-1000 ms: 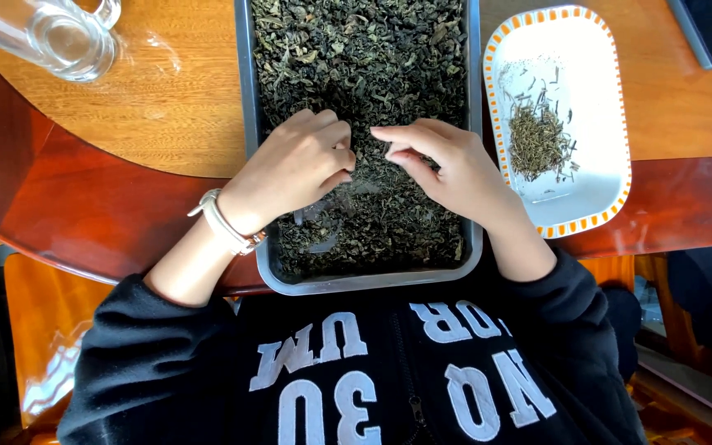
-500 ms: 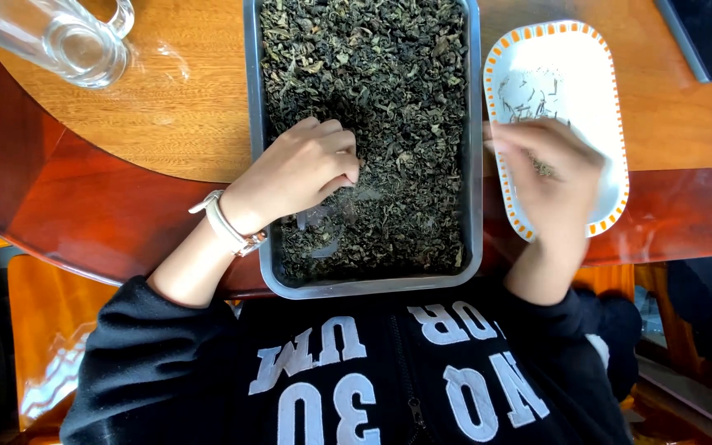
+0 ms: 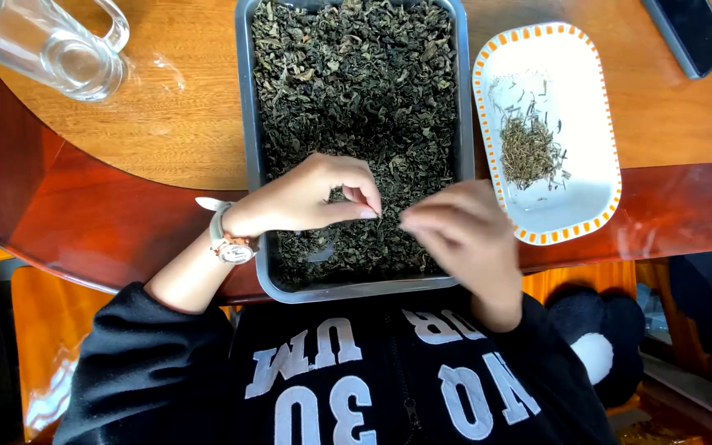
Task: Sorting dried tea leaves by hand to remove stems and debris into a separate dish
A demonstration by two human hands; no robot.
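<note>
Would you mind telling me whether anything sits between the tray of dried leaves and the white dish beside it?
Nothing visible does. The metal tray and the white dish lie side by side on bare table; both the right hand and left hand hover over the leaves.

Home dining room, wooden table (image 3: 166, 140), glass mug (image 3: 51, 49)

Your left hand (image 3: 306, 198) rested over the near end of the grey metal tray (image 3: 245, 124) of dark dried leaves (image 3: 356, 91), thumb and forefinger pinched together. Your right hand (image 3: 463, 235), blurred, hovered just beside it over the tray's near right corner. A white oval dish (image 3: 574, 206) with a small stem pile (image 3: 527, 148) sat right of the tray on the wooden surface (image 3: 175, 124), a glass mug (image 3: 51, 49) far left.
</note>
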